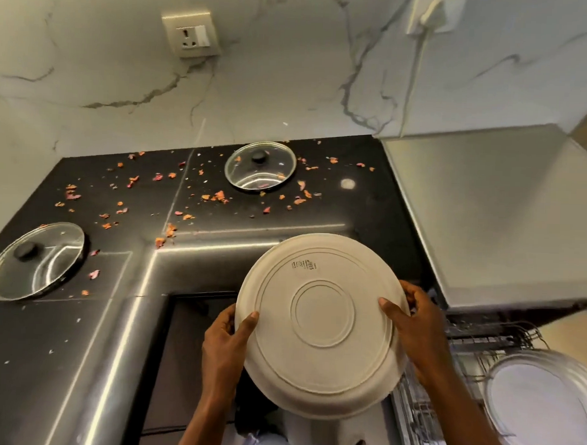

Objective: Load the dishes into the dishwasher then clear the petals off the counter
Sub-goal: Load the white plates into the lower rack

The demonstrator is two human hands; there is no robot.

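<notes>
Both hands, left hand (226, 345) and right hand (415, 329), grip the cream plate (320, 323) left of the dishwasher rack (464, 348); loading calls for slotting it there.

Before me: round cream ceramic plate (322, 323), concentric rings on its underside; black stone counter (369, 208) speckled with orange-pink dried petals (220, 196); white marble wall (290, 72), grey-veined.
</notes>
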